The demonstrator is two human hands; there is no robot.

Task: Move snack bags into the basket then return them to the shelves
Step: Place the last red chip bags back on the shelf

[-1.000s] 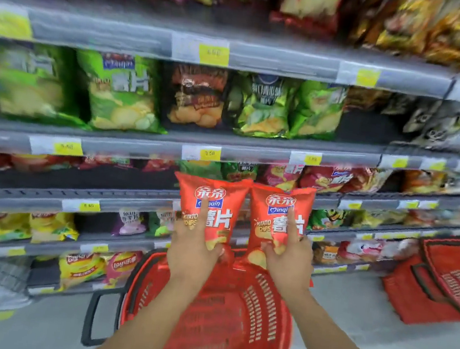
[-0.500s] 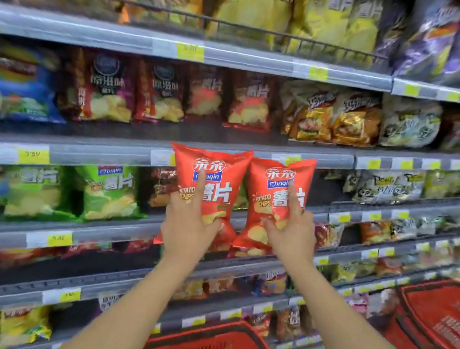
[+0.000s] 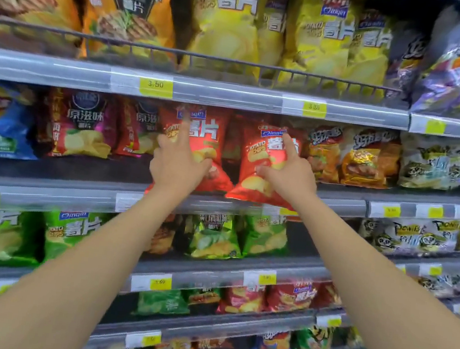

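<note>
Two red potato chip bags stand side by side on a grey shelf (image 3: 82, 175) at chest height. My left hand (image 3: 179, 164) grips the left red bag (image 3: 206, 142), index finger stretched up its front. My right hand (image 3: 288, 174) grips the right red bag (image 3: 260, 160) the same way. Both bags' lower ends hang slightly over the shelf's front edge. The basket is out of view.
Dark red chip bags (image 3: 83, 125) stand left of the pair and orange snack bags (image 3: 351, 155) to the right. Yellow bags (image 3: 228, 19) fill the shelf above behind a wire rail (image 3: 237, 64). Green bags (image 3: 68, 235) sit on the shelf below.
Both hands have lifted the two red bags from above the red basket up to a higher shelf and pushed them in. The basket has dropped out of view.
</note>
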